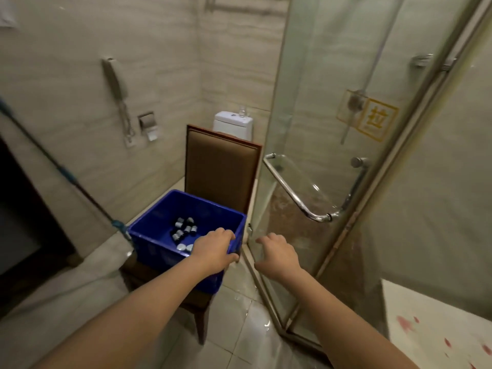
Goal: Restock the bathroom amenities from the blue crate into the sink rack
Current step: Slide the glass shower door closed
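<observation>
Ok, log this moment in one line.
left hand: at corner of blue crate, grip unclear | right hand: open, empty | bottles: in crate

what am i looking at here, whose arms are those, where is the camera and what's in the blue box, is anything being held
No machine here: one camera worn on a person's head looks down at their own two bare arms in a bathroom. A blue crate sits on a brown chair, and small dark bottles with silver caps lie in it. The left hand lies over the crate's near right corner; whether it grips the rim is unclear. The right hand hangs open beside the glass shower door, holding nothing. No sink rack is in view.
</observation>
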